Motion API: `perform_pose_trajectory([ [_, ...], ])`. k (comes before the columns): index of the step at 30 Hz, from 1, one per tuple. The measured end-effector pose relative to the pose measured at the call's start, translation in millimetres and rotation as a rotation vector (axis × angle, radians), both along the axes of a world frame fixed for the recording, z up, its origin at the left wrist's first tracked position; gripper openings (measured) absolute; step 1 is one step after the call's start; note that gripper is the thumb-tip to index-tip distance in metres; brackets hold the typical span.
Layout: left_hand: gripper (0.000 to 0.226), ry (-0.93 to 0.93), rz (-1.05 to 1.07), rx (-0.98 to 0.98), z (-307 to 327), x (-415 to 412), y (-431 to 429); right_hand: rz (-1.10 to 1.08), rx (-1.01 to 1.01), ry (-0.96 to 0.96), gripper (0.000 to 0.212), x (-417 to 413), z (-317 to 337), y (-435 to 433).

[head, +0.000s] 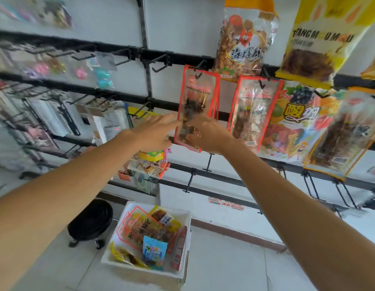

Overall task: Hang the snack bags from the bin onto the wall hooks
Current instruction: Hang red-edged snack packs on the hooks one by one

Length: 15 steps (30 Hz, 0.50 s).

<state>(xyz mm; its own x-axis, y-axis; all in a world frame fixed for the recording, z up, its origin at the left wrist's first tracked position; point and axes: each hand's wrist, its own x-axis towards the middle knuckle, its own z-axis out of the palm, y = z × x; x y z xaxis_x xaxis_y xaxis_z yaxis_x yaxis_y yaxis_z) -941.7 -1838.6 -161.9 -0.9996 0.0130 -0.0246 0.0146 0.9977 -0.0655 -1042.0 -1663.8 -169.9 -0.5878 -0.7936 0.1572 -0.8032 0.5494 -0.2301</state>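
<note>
Bright, even light — blurred, warped edges

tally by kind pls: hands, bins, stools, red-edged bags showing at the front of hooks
hands: 2, left hand, right hand
white bin: 1
black stool: 1
red-edged snack bags at front of hooks: 2
total: 6

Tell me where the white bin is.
The white bin sits on the floor, bottom centre of the head view, right of the black stool and below the snack bag the right hand holds.
</note>
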Motion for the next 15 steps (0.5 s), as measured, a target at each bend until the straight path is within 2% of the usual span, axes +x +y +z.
perform_pose_trajectory([
  [5, 0.060, -0.061, 0.196, 0.013, -12, 64, 5, 0.091, 0.045, -0.114, 0.031, 35, -15, -5],
  [9, 0.049, -0.088, 0.248, 0.074, -30, 112, 7, 0.154, 0.096, -0.191, 0.054, 64, -41, -13],
  [15, 0.051, -0.209, 0.379, 0.165, -79, 157, -6, 0.271, 0.172, -0.331, 0.050, 109, -92, -41],
])
